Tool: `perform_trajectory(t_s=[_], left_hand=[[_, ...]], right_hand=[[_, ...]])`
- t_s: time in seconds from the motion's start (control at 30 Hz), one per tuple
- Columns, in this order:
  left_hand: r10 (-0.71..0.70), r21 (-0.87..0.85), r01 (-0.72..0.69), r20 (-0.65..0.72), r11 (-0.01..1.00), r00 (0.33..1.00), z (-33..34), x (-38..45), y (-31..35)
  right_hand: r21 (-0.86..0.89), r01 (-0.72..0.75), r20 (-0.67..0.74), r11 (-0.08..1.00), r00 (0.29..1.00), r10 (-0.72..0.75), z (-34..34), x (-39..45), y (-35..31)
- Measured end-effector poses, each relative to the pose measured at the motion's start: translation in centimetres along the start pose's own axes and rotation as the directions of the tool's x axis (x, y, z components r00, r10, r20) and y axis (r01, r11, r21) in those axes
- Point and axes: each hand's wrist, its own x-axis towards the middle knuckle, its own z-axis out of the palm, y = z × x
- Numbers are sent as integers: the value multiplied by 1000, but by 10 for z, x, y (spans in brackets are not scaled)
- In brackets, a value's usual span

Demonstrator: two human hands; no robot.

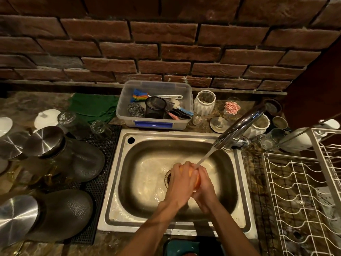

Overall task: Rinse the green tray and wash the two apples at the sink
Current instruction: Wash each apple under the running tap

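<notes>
on the far left of the tabletop stand dark glass jars with steel lids on a black mat, with a green cloth behind them near the brick wall. more to the middle, a clear plastic box holds brushes and a scourer, and just in front of it is the steel sink. over the drain, both hands are together around one apple. the left hand lies over the left and upper side of the fruit with its fingers curled around it; the right hand cups it from the right, fingers also curled on it. only a narrow orange-red strip of the apple shows between the hands, so i cannot tell which way its stem points; it is round, with no clear long axis visible. the apple is enclosed by both hands about equally, and the water stream from the faucet falls on its top right, by the right fingers. i judge the next move is to turn the fruit under this stream. at the bottom edge, near the person, part of the green tray shows with something red in it, perhaps the second apple. on the right stands a white wire dish rack.
</notes>
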Motion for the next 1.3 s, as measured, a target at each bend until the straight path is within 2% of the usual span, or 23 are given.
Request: perform_trajectory(t_s=[0.07,0.13,0.23,0.37,0.4,0.47,0.5,0.53,0.6,0.77,0.83,0.9,1.0,1.1,1.17,1.23,1.3], left_hand=[[34,19,-34,1,999,999,0,3,-2],[-52,-142,61,61,988,997,-2,8,-5],[-157,-355,203,152,913,976,-4,10,-2],[-281,-392,333,186,858,942,-7,14,9],[-329,-436,395,221,809,918,-9,16,12],[-414,-565,548,359,617,837,-13,19,13],[-421,-614,592,418,523,805,-14,19,12],[-407,-639,604,448,476,796,-14,17,11],[-382,-643,570,424,511,821,-12,14,10],[-302,-637,372,222,675,927,-8,1,15],[-252,-620,300,166,725,953,-7,-6,20],[-195,-556,242,143,795,970,-5,-10,20],[-225,-465,250,111,849,968,-7,-8,4],[-304,-540,291,66,790,950,-5,-7,-1],[-409,-617,350,51,704,911,-8,-2,5],[-515,-635,454,103,625,851,-12,3,8],[-571,-673,552,230,492,788,-18,6,5]], right_hand=[[6,-61,20,998,998,61,-2,1,-4],[-95,-64,-8,993,998,63,1,0,-7],[-195,3,-60,981,998,-14,1,1,-6],[-387,135,-42,912,986,-163,-7,3,-1],[-413,161,-24,896,982,-188,-8,2,-1],[-471,229,18,852,968,-250,-11,0,-1],[-498,248,35,831,963,-267,-12,-1,-1],[-513,251,38,821,962,-270,-12,-1,-1],[-492,223,18,842,969,-246,-9,-1,-2],[-363,207,-93,908,962,-257,-1,3,1],[-302,182,-80,936,973,-215,6,6,7],[-237,104,-66,966,990,-123,12,8,10],[-167,34,-82,985,995,-48,8,7,2],[-294,37,-31,955,998,-48,7,8,-2],[-433,175,68,884,984,-162,6,4,0],[-508,261,141,821,965,-220,0,-3,4],[-539,290,190,791,957,-221,-10,-8,5]])
